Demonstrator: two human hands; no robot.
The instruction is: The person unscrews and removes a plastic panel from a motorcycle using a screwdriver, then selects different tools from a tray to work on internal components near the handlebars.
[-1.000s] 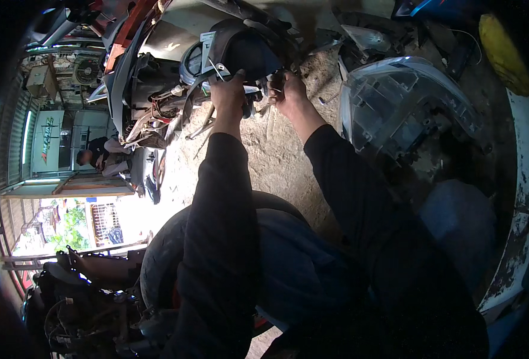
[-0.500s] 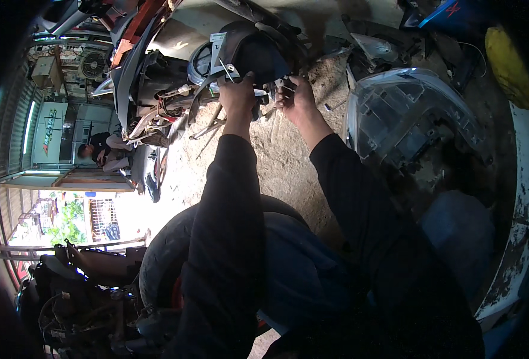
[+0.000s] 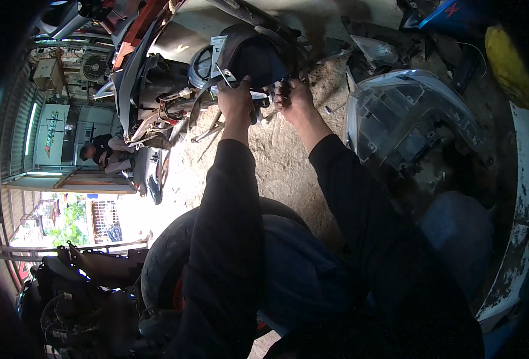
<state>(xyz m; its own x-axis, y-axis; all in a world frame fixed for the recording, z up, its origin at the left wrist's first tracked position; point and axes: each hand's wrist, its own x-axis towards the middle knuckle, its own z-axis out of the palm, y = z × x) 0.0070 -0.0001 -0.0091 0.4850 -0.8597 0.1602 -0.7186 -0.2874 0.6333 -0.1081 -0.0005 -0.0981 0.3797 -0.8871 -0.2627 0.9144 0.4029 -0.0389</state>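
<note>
My left hand (image 3: pixel 235 105) is closed, and a thin metal rod (image 3: pixel 222 75) sticks out of it toward the upper left. What else lies inside that grip is hidden. A little to its right, my right hand (image 3: pixel 297 102) has its fingers curled round a small dark part (image 3: pixel 282 91) whose kind I cannot make out. Just beyond both hands is a dark, curved plastic piece (image 3: pixel 255 60). A pale, flat strip (image 3: pixel 218 49) stands at its left side, next to a round, clear lamp-like part (image 3: pixel 201 64).
A partly stripped motorbike with loose wires (image 3: pixel 162 110) stands at the upper left. To the right lies a large translucent cover (image 3: pixel 408 113). A tyre (image 3: pixel 162 257) is beneath my left forearm. Farther left, a person (image 3: pixel 106 149) sits low. A yellow bag-like thing (image 3: pixel 509 69) lies at the far right.
My left hand has shifted slightly down and left, with the rod moving along. The right hand has turned a little, its fingers curling tighter round the small dark part.
</note>
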